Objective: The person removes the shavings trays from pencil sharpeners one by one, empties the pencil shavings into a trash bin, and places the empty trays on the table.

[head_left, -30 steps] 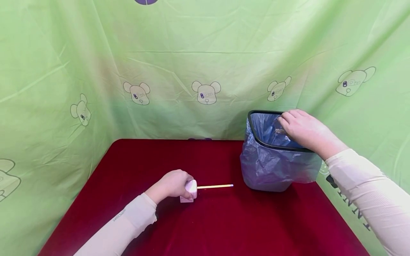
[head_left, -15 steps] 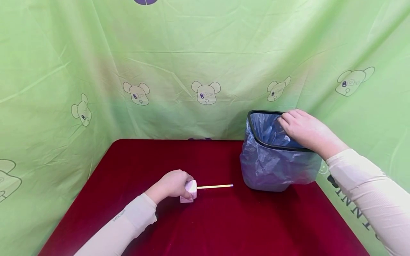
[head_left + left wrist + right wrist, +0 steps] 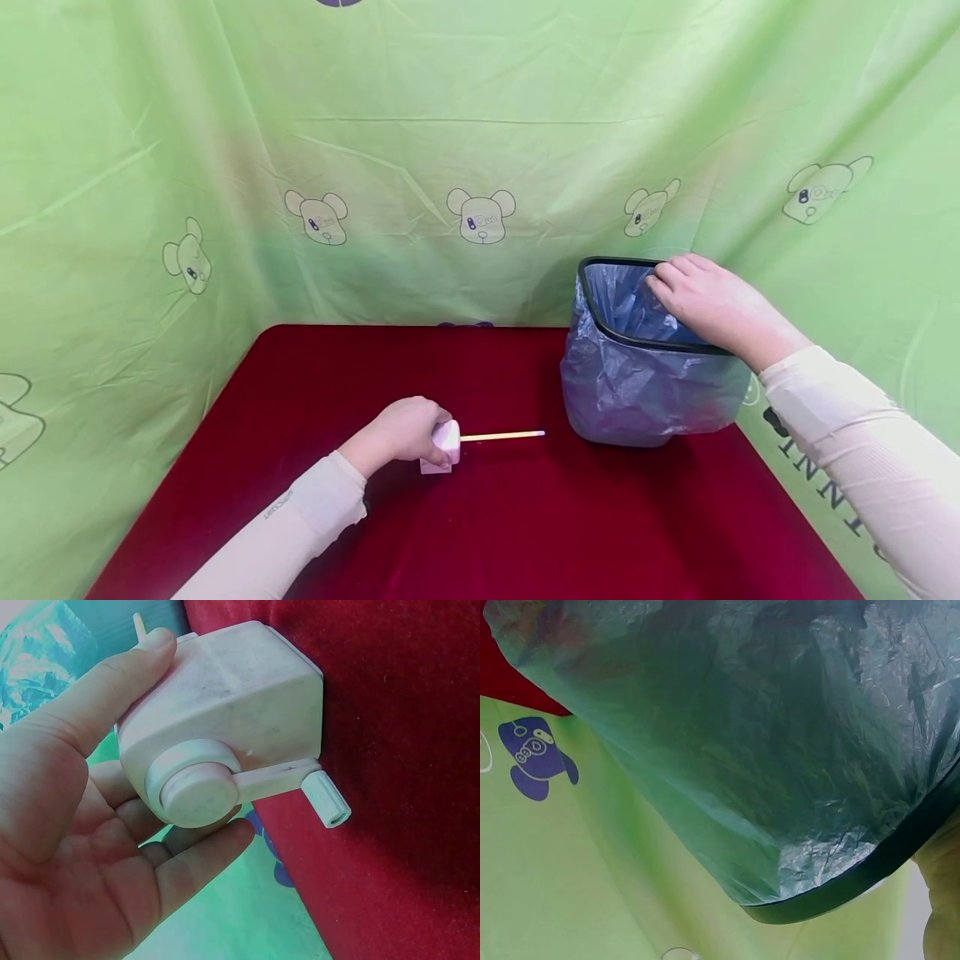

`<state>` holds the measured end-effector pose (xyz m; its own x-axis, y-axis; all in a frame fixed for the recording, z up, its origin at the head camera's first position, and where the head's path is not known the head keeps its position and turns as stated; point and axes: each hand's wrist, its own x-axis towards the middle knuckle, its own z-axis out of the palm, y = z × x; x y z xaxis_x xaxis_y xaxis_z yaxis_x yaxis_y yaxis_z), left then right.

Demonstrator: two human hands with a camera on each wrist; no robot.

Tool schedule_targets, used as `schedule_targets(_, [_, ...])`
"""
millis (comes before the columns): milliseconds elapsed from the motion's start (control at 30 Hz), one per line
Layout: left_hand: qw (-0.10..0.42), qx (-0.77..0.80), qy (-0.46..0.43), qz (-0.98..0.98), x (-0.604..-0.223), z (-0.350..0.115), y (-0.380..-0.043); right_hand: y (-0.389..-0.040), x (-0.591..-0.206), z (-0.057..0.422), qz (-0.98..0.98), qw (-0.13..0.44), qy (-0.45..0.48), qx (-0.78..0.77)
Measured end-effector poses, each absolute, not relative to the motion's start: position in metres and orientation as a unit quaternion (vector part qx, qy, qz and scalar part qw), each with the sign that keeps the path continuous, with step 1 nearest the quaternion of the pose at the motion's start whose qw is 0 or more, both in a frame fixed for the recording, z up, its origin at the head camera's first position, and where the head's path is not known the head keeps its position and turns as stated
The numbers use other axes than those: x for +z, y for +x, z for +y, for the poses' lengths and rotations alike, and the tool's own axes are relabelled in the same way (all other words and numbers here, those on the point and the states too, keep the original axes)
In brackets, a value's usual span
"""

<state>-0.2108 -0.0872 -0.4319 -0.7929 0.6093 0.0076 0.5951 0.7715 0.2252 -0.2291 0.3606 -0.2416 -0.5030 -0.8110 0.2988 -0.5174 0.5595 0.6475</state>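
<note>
My left hand point(image 3: 407, 429) grips a pale pink crank pencil sharpener point(image 3: 232, 690) over the red table. The left wrist view shows its crank handle point(image 3: 328, 799), with my thumb on the body and fingers behind it. A yellow pencil point(image 3: 501, 436) sticks out of the sharpener toward the bin. At the right, my right hand point(image 3: 697, 300) is over the rim of a waste bin point(image 3: 617, 427), fingers bent down into its opening. The fingertips are hidden, and I cannot tell whether they hold anything. A translucent bluish bag point(image 3: 727, 735) lines the bin, held by a black rim point(image 3: 817, 900).
The red cloth-covered table point(image 3: 450, 533) carries both the sharpener and the bin. Green fabric point(image 3: 405, 150) with bear-head prints hangs behind and on both sides. The bin stands by the table's right edge.
A small brownish bit seen under my right fingers a second ago no longer shows. Both hands, the sharpener and the pencil have stayed nearly still.
</note>
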Motion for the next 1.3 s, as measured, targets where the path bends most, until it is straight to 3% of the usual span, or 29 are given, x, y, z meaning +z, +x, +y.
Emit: schedule_targets(1300, [0.024,0.105,0.332,0.937,-0.4335,-0.0885,-0.2118,-0.2333,-0.2386,0.357,-0.828,0.284,0.407,-0.262])
